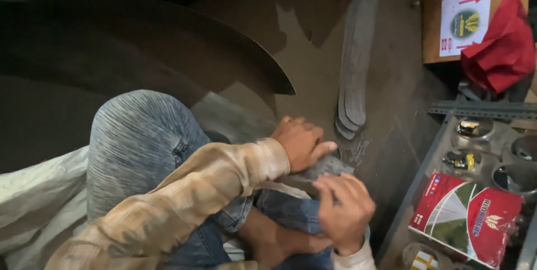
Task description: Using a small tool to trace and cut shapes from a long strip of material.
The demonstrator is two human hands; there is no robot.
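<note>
I see my left hand point(299, 142) closed over a flat, curved grey metal blade point(327, 166) resting across my denim knee point(140, 141); my right hand point(344, 208) pinches its near edge. A stack of matching dull blades point(355, 63) lies finished-looking on the floor point(313, 35) beside it; this one looks mid-work.

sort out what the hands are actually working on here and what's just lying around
In hand:
- left hand pressing on the flat grey metal piece
- right hand gripping its near edge

Lying about:
- stack of curved metal blades on the floor
- red cloth over a cardboard box
- red and white packet on the metal rack
</note>
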